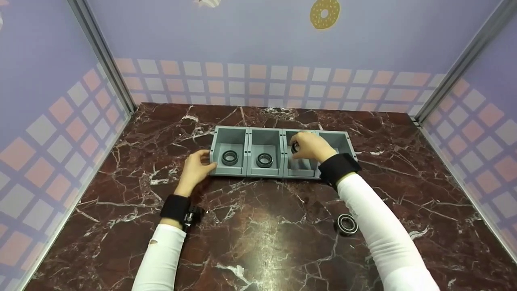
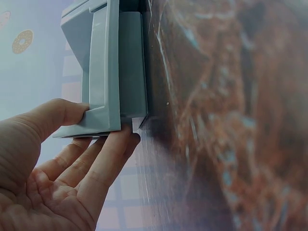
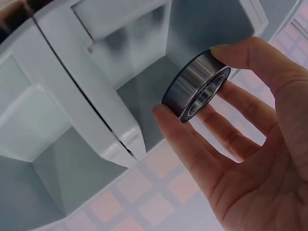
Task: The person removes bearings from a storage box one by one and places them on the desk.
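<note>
A row of joined grey-green storage bins (image 1: 265,173) stands on the table. One bearing (image 1: 230,158) lies in the leftmost bin and another bearing (image 1: 264,160) in the one beside it. My left hand (image 1: 195,169) grips the row's left end, thumb (image 2: 72,111) on the front rim and fingers against the outer side. Over the third bin, my right hand (image 1: 310,146) pinches a steel ball bearing (image 3: 196,85) with dark edges between thumb and fingertips, tilted and held above the bin floor. The right hand and wrist strap partly cover the third and fourth bins.
A loose bearing (image 1: 346,224) lies on the dark red marble table (image 1: 258,226), beside the right sleeve. Patterned panels with metal corner posts (image 1: 101,52) enclose the table at the back and both sides.
</note>
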Tool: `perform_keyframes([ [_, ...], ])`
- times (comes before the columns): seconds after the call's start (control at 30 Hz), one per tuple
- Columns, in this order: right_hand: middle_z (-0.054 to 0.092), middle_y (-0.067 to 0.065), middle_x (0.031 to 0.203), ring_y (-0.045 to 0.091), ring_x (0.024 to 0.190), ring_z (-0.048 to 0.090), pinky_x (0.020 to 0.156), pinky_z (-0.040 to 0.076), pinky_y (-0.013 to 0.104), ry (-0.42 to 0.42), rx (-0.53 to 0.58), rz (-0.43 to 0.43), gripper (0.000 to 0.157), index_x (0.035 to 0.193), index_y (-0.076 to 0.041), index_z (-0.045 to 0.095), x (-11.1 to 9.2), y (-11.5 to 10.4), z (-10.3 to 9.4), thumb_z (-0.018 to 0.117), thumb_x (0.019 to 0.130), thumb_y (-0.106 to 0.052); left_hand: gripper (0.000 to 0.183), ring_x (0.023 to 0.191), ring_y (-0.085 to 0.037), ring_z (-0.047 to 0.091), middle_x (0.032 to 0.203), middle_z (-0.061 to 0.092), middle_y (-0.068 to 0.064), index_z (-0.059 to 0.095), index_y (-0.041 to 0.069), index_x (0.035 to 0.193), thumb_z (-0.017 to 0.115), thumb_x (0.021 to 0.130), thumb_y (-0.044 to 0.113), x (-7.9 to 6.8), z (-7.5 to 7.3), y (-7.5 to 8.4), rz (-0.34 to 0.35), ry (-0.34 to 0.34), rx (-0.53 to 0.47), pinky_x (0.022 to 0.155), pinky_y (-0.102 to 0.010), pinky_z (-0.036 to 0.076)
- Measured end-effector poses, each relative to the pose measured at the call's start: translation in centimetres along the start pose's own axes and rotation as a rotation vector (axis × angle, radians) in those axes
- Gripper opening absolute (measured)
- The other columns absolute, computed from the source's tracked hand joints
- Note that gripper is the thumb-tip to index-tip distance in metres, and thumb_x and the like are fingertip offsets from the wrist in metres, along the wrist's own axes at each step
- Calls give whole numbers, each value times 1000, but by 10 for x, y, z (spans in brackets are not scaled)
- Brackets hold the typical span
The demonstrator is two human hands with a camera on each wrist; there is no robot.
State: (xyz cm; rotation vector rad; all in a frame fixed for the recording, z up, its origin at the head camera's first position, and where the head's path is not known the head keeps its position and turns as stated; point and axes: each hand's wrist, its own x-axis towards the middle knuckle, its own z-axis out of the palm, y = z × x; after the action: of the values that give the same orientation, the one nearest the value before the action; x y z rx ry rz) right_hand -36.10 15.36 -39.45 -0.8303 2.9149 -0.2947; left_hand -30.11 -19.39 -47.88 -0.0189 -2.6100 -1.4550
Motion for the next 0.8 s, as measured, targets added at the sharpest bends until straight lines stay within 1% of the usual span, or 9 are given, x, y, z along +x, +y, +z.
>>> perform_keyframes([
  [0.1,65,20,116,36,102,60,86,51,50,-8,3,-1,37,120,0,72,-3,-1,-5,79,86,-14,48,117,-44,62,128,61,-34,55,-14,134,70,91,2,0,0,0,-6,-4,1,98,-46,54],
  [0.27,65,19,109,33,96,58,80,50,47,-8,-11,-19,36,119,0,72,-7,-3,-12,78,86,-14,48,116,-44,63,127,61,-35,55,-15,133,70,90,1,0,0,1,2,0,2,98,-46,54],
  [0.4,67,17,100,31,89,59,78,51,46,17,-28,-51,35,115,0,73,-9,-1,-15,79,83,-12,47,114,-44,64,125,62,-35,56,-16,131,70,90,0,0,1,0,8,4,-8,97,-45,55],
  [0.5,67,15,95,31,87,59,79,51,47,40,-37,-70,33,111,0,74,-12,-1,-18,80,81,-11,46,114,-44,65,124,62,-35,56,-16,131,71,90,-1,0,1,0,9,7,-13,97,-45,55],
  [0.67,67,15,95,31,86,58,79,50,48,53,-43,-78,32,110,-1,74,-17,-2,-20,78,80,-11,46,114,-45,64,125,62,-35,56,-16,131,70,90,0,1,2,-1,3,8,-13,97,-45,55],
  [0.8,69,16,100,32,91,58,82,49,49,44,-38,-66,34,113,-1,74,-21,-6,-22,78,81,-11,46,114,-45,64,125,62,-35,56,-15,132,70,91,0,1,2,-1,0,7,-8,97,-46,55],
])
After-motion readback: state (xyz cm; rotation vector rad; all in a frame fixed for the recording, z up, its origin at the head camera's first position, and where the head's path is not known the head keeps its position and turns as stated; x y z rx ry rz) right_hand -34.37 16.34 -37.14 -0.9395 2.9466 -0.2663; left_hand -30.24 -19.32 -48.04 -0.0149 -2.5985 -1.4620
